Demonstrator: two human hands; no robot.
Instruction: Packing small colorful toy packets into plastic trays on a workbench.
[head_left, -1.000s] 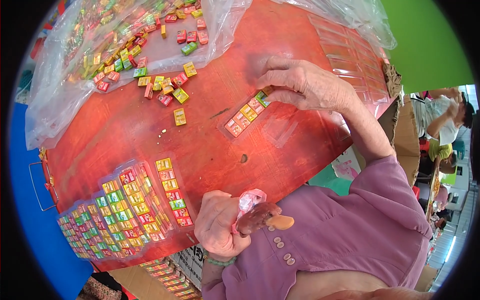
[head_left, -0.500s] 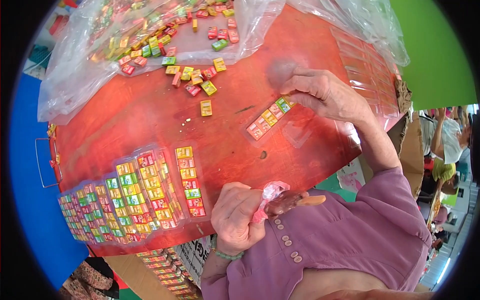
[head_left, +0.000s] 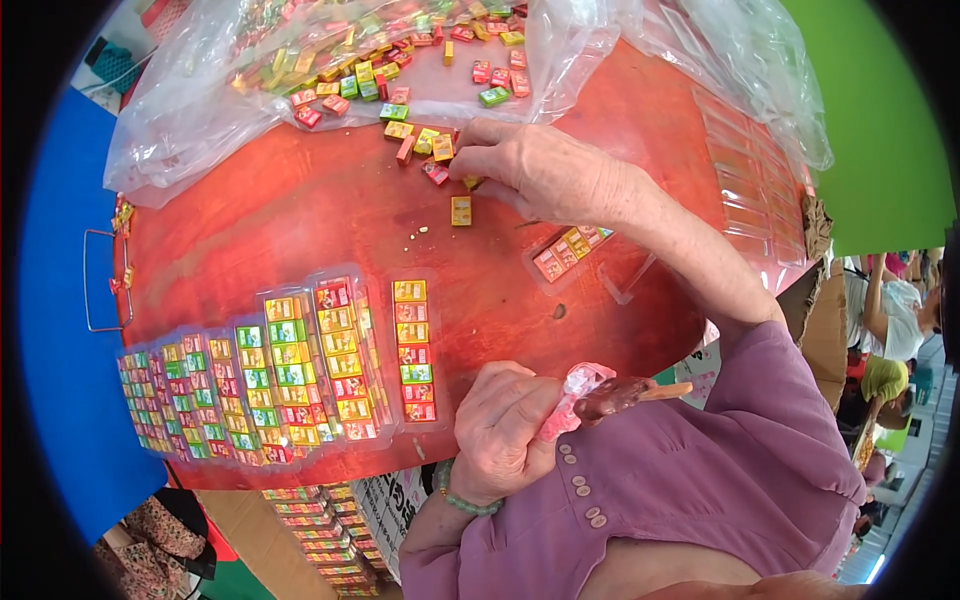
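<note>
The left hand (head_left: 505, 432) has its fingers curled tight round the pink-and-white wrapper (head_left: 580, 398) of a brown ice pop (head_left: 612, 400), whose stick (head_left: 668, 391) points away to the right, in front of the purple shirt (head_left: 690, 480). A bracelet (head_left: 470, 506) of green beads circles that wrist.

The right hand (head_left: 545, 172) reaches across the table (head_left: 480, 285) to the loose boxes (head_left: 425, 140), thumb and fingers bent and a little parted. A yellow box (head_left: 471, 183) shows at the fingertips, mostly covered by them; whether they grip it cannot be told. Another yellow box lies alone just below, apart from the fingers.

Beneath the right forearm rests a clear tray (head_left: 572, 254) with a slanting row of red, pink and yellow boxes, its far end hidden by the arm. More loose boxes lie on and under a clear plastic sheet (head_left: 215, 130) at the top. To the left, filled trays (head_left: 290, 375) stand in close, overlapping rows, with one filled tray (head_left: 412, 350) just beside them on the right. Clear trays (head_left: 755, 190) lie near the table's right edge, and other people sit well beyond it.
</note>
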